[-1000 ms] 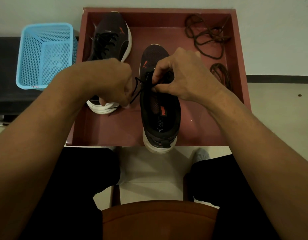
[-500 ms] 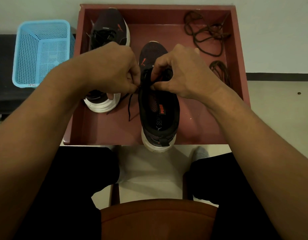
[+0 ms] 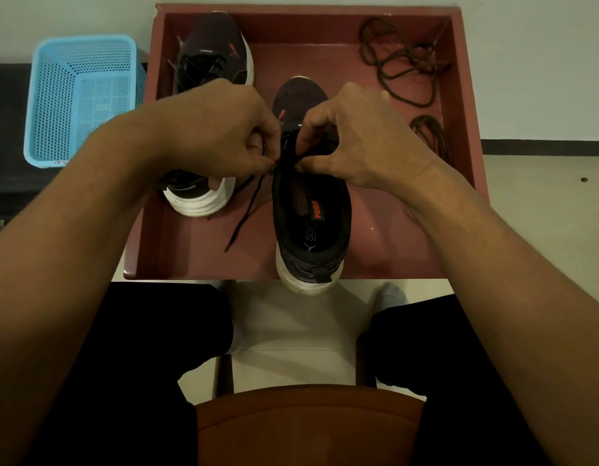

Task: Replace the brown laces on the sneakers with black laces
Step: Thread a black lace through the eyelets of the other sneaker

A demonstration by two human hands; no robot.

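Two dark sneakers with white soles stand in a red-brown tray (image 3: 459, 95). The nearer sneaker (image 3: 311, 227) points away from me, its heel over the tray's front edge. My left hand (image 3: 217, 129) pinches the black lace (image 3: 244, 213) at the sneaker's left eyelets; the lace's loose end trails down onto the tray floor. My right hand (image 3: 358, 136) pinches the lace and tongue area on the right side. The far sneaker (image 3: 214, 52) at the back left wears black laces; my left hand partly hides it. Loose brown laces (image 3: 399, 62) lie in the tray's back right corner.
A light blue plastic basket (image 3: 79, 95) stands left of the tray on a dark surface. Another coiled brown lace (image 3: 429, 132) lies by the tray's right wall. My knees and a brown chair seat (image 3: 308, 425) are below the tray.
My left hand moved right and up from beside the sneaker to its left eyelets, meeting my right hand. The black lace's free end now hangs down onto the tray floor.
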